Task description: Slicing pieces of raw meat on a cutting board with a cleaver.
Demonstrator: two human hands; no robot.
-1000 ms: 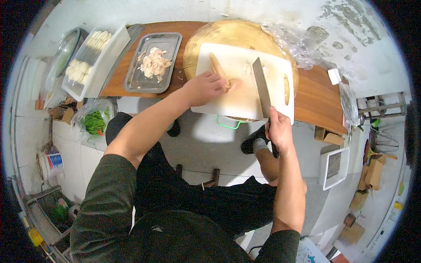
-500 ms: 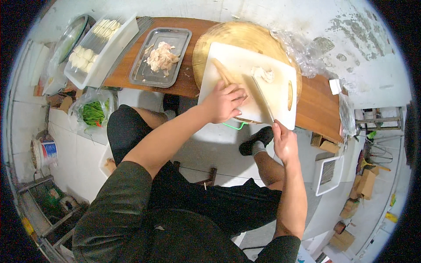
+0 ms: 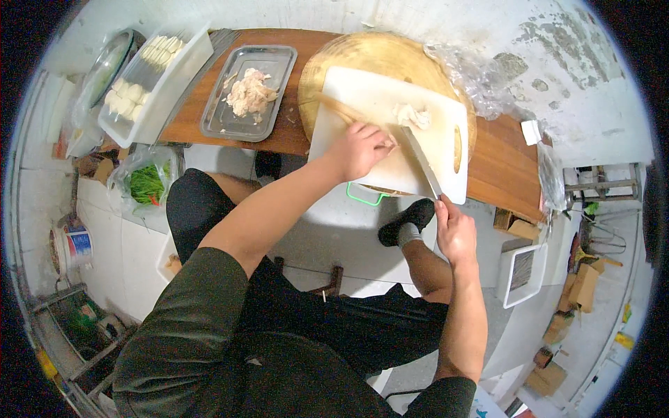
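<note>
My right hand [image 3: 455,232] grips the handle of a long knife [image 3: 421,159], whose blade lies across the right side of a white cutting board [image 3: 435,167]. Beyond the knife tip sits a small heap of pale, whitish food pieces [image 3: 411,115]. Over the left half of the board, my left hand [image 3: 366,148] has its fingers drawn together, with something small and pale at the fingertips that I cannot make out. A long, narrow tan item [image 3: 341,109] reaches from behind that hand toward the board's far left edge; it is blurred.
A round wooden block [image 3: 348,50] supports the board on a brown table [image 3: 502,164]. To the left stand a clear tray [image 3: 214,125] of pale pinkish pieces and a white bin [image 3: 171,87] with skewers and white pieces. Crumpled plastic [image 3: 481,80] lies against the wall.
My left hand has drawn its fingers together and shifted slightly. The knife blade has turned a little on the board, still in my right hand. The view has shifted slightly.
</note>
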